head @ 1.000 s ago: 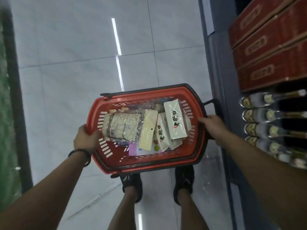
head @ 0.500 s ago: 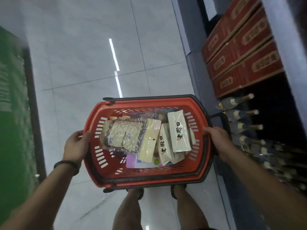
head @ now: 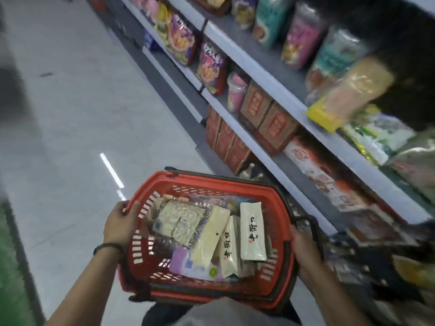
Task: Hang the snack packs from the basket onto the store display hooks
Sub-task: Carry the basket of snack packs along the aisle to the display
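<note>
Left hand (head: 121, 225) and right hand (head: 303, 247) grip the basket (head: 211, 184) rims, snack packs (head: 253, 231) between.

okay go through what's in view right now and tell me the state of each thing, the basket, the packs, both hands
Red basket: held level off the floor, loaded with packs.
Snack packs: lying loose in the basket, none lifted out.
Left hand: gripping the basket's left rim.
Right hand: gripping the basket's right rim.
Black handle: folded down beside the right hand.
Store shelves: stocked with bags and boxes; view blurred.
</note>
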### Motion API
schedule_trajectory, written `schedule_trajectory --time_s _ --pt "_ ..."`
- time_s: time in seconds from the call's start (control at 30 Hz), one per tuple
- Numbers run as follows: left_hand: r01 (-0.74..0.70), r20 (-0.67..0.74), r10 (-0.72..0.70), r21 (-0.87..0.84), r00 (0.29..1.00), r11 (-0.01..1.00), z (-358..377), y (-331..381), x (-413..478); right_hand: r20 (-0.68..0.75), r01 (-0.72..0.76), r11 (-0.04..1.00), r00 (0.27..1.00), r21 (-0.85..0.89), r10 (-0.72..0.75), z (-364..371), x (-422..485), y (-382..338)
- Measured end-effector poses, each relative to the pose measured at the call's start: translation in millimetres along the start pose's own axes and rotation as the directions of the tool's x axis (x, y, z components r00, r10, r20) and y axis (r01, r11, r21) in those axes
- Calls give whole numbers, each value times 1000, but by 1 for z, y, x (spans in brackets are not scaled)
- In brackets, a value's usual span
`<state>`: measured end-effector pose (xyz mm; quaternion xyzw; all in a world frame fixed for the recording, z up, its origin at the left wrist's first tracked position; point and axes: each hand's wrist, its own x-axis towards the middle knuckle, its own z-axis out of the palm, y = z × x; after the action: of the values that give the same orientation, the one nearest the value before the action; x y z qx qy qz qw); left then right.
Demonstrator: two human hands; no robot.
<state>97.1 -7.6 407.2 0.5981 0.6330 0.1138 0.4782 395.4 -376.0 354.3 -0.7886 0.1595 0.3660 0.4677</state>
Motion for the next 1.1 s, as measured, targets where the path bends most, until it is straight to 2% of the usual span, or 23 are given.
schedule_trajectory --time_s 0.13,0.2,0.33,0.43,0.57,0.7,0.77,0.9,0.97,1.1 --pt "-151 168 135 82 976 985 16 48 -23 -103 -84 969 989 233 110 -40 -95 26" --pt "-208 249 178 100 952 973 30 67 -44 -147 -77 939 980 334 133 -65 -133 45" --pt "-321 399 257 103 880 941 65 91 -96 -243 -85 882 945 464 219 -115 -204 81" --pt "-344 505 269 60 820 937 97 96 -147 -328 -46 827 905 560 272 -165 -246 126" --pt "-371 623 259 54 738 927 162 79 -200 -401 16 754 854 657 331 -231 -304 199" --pt "-478 734 264 94 626 873 234 61 -303 -476 108 684 795 721 376 -294 -365 289" --pt "-532 755 272 118 597 839 268 45 -360 -495 141 636 760 759 421 -326 -397 340" --pt "-660 834 273 136 479 739 343 7 -482 -524 223 533 673 816 522 -385 -451 442" --pt "-731 893 240 132 381 670 396 -22 -521 -528 260 482 621 836 580 -411 -477 490" --pt "-782 946 183 103 269 615 475 -80 -632 -496 333 371 510 867 703 -460 -522 581"
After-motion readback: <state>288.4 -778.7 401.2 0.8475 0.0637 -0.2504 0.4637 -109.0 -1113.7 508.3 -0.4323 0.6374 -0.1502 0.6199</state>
